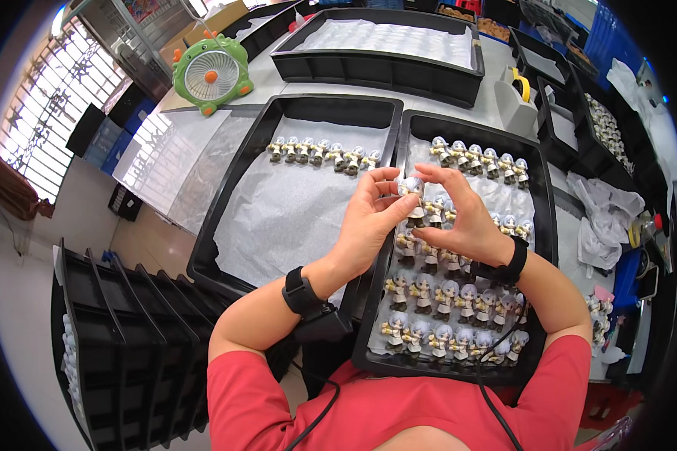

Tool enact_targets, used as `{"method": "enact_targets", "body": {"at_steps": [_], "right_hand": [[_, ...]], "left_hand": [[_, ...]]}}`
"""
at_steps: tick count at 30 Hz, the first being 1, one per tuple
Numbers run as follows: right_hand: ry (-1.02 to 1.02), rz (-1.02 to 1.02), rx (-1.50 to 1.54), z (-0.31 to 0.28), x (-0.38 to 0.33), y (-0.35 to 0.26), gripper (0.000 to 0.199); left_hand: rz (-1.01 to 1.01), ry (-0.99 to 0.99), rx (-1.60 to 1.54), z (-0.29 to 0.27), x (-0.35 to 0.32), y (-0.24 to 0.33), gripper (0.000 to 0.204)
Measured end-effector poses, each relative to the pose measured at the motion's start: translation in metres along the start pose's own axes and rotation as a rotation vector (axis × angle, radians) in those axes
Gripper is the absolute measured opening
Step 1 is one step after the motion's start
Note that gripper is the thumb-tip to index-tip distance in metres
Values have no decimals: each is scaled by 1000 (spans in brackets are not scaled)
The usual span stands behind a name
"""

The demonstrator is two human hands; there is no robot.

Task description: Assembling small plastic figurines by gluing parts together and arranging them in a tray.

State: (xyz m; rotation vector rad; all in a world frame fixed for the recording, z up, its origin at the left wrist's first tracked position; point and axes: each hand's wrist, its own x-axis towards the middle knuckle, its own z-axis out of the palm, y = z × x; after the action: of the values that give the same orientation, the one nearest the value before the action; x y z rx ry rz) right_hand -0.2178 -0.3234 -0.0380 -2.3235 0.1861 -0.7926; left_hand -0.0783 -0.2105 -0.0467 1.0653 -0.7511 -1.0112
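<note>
A small figurine (414,212) with pale hair, a white outfit and dark legs is held upright between my two hands. My left hand (367,219) is closed on its left side with thumb and fingers. My right hand (470,218) curves around the other side, index finger by its head and thumb by its feet. Below them lies a black tray (548,218) with several rows of similar figurines (444,295) on white sheeting, partly hidden by my right hand. To the left, another black tray (233,188) has one row of figurines (308,152) along its far part.
Behind the trays stand a deeper black bin (376,71), a green animal-shaped fan (212,75) and a tape dispenser (516,105). Crumpled plastic bags (598,210) lie at the right. Stacked black trays (135,346) stand at the lower left. Thin black cables (320,406) hang near my arms.
</note>
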Motion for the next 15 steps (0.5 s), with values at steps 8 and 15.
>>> {"method": "enact_targets", "body": {"at_steps": [8,15], "right_hand": [[67,-151,-30,-2,1,-4,83],[36,-198,-8,-1,-2,-4,96]], "left_hand": [[-145,-97,-213,-1,0,0,31],[-242,-277,-395,-7,5,-5,35]]}}
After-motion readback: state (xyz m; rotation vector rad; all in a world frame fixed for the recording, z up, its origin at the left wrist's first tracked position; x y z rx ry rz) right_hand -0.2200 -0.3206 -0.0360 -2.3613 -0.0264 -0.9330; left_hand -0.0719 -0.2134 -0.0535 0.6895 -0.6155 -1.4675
